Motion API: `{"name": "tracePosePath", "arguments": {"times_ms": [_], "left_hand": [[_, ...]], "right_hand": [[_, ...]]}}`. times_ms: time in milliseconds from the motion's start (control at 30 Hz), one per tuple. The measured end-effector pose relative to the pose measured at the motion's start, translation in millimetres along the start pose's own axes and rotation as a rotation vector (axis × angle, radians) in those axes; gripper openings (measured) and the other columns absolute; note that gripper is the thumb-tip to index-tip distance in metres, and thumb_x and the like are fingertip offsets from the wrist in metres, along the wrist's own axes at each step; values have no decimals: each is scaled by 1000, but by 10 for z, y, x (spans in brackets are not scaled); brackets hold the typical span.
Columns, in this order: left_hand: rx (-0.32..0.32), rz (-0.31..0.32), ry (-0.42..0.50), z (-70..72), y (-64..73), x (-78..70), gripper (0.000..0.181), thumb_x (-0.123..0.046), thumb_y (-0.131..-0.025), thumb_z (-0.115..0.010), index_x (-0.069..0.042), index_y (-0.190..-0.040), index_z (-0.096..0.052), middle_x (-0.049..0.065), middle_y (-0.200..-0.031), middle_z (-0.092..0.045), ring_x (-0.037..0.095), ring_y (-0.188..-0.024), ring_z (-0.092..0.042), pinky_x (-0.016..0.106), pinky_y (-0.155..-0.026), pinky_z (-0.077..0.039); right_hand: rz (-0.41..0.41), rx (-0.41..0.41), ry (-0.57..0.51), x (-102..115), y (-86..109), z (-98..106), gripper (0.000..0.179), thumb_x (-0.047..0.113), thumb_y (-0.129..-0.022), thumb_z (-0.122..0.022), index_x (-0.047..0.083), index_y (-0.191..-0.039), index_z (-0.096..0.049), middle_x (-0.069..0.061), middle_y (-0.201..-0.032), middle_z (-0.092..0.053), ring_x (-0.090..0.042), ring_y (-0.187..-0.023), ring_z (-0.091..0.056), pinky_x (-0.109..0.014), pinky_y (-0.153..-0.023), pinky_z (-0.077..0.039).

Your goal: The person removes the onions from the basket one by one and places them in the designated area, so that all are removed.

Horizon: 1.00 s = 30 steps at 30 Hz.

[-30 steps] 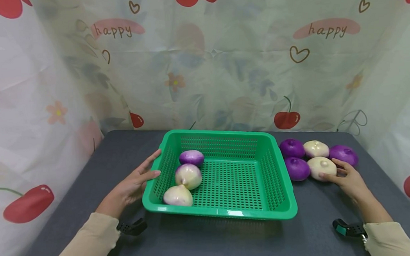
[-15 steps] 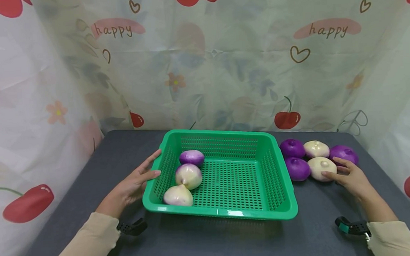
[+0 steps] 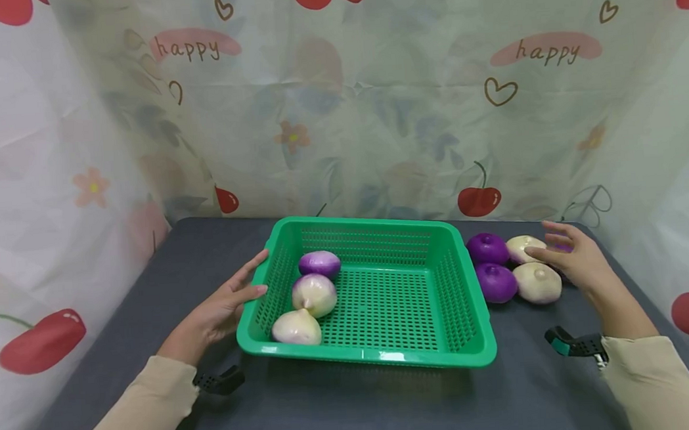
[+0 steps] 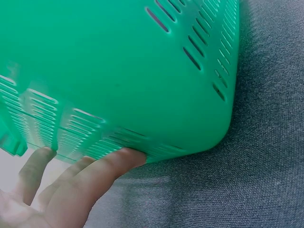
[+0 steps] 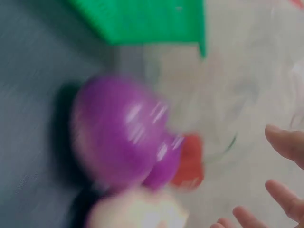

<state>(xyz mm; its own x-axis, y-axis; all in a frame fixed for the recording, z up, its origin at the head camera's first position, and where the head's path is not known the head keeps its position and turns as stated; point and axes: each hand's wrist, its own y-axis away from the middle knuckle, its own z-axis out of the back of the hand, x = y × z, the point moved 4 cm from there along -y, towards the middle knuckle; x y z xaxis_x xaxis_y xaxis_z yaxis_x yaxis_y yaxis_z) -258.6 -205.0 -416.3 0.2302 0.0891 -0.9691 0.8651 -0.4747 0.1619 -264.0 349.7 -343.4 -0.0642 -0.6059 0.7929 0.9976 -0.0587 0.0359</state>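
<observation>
A green perforated plastic basket stands mid-table. Inside, along its left side, lie a purple onion, a purple-white onion and a white onion. My left hand rests its spread fingers against the basket's left wall; the left wrist view shows fingertips at the slots. Right of the basket sit two purple onions and two white onions. Above these white ones, my right hand hovers with spread fingers and holds nothing. Behind it another purple onion is mostly hidden.
A dark grey cloth covers the table. Printed curtains enclose the back and sides. Black straps are worn on both wrists. The basket's right wall stands close beside the loose onions.
My right hand has let go of the near white onion and risen up and back over the pile. That onion lies where it was. The left hand keeps its place at the basket.
</observation>
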Motion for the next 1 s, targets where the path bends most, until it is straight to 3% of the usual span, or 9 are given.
{"name": "tracePosePath", "arguments": {"times_ms": [100,300,500,700,1000], "left_hand": [[2,0,0,-1,-5,-5,74,-16,-101,-53,-41,-155,-9,16,-161,-3,46,-139,-27,50,-95,-48],[-1,6,2,1,-9,-7,74,-16,-101,-53,-41,-155,-9,15,-161,-4,45,-138,-29,50,-95,-49],[-4,12,3,6,-4,-5,74,-16,-101,-53,-42,-154,-10,16,-161,-4,44,-137,-33,51,-95,-49],[9,10,3,4,-1,0,73,-15,-101,-51,-42,-155,-8,16,-160,-5,42,-135,-36,50,-94,-49],[6,8,-7,4,3,-7,73,-16,-101,-52,-42,-154,-8,17,-160,-4,42,-135,-36,51,-94,-49]], "right_hand": [[65,27,-51,355,-8,-86,82,40,-94,-62,10,-156,-17,-31,-154,-21,-49,-137,-27,-62,-106,-31],[191,103,-144,1005,16,-382,76,33,-93,-65,16,-154,-23,-20,-154,-27,-39,-142,-28,-59,-109,-30],[316,195,-224,1444,14,-807,66,23,-94,-65,14,-150,-32,-13,-152,-35,-32,-141,-33,-54,-110,-33],[414,309,-279,1676,39,-1328,61,14,-92,-68,16,-146,-40,-11,-148,-41,-32,-137,-41,-52,-105,-41],[436,480,-176,1711,-15,-1993,61,19,-89,-72,22,-143,-44,-7,-145,-46,-34,-133,-44,-46,-98,-48]]}}
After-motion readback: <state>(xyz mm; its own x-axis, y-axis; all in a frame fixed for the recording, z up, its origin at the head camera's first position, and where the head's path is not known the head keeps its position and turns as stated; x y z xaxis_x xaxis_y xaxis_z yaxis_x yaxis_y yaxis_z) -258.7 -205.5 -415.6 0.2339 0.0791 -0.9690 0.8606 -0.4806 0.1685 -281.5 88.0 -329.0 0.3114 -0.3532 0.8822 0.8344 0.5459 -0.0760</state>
